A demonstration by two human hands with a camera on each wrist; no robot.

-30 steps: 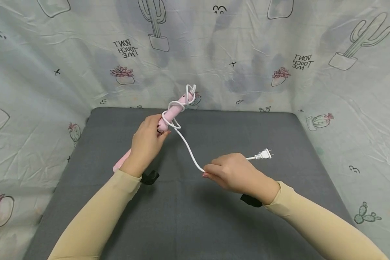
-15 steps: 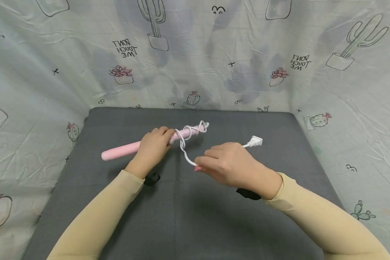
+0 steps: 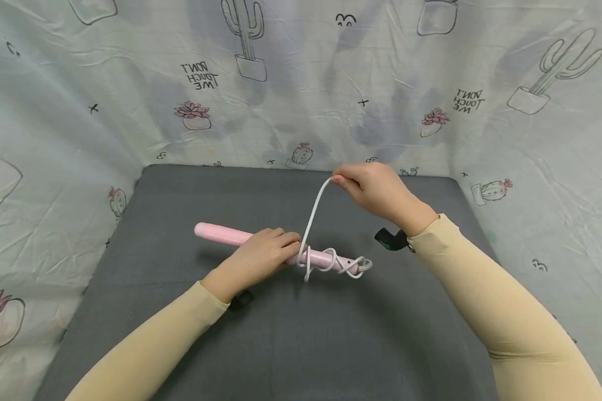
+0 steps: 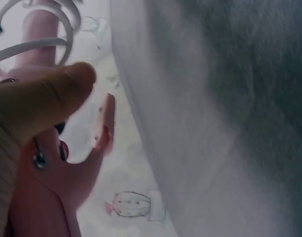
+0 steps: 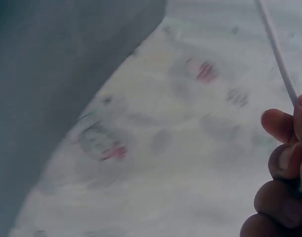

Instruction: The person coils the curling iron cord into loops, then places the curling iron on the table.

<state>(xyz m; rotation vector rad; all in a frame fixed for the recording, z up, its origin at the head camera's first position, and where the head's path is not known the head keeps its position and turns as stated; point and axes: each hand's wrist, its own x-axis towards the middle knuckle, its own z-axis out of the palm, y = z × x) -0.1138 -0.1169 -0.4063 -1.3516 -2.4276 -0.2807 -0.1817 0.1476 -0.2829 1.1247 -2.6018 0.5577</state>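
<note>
A pink curling iron [image 3: 223, 234] is held above the table, tilted a little down toward the right. My left hand [image 3: 261, 253] grips it around the middle. In the left wrist view, the thumb [image 4: 52, 96] lies across the iron near its protruding lever [image 4: 107, 121]. Several loops of white cord [image 3: 312, 214] wind around the handle at the right end. Above and to the right, my right hand [image 3: 376, 189] pinches the cord, which rises taut from the handle. The right wrist view shows its fingers [image 5: 279, 197] curled. The plug is hidden.
A dark grey cloth-covered table [image 3: 301, 345] lies beneath both hands. A pale curtain [image 3: 301, 100] printed with cacti hangs behind it and along both sides. Dark wrist-worn devices [image 3: 391, 239] hang under the wrists.
The curling iron has swung so its cord end points down to the right. My right hand has moved up and away from me, drawing the cord over the handle. The plug has gone from view.
</note>
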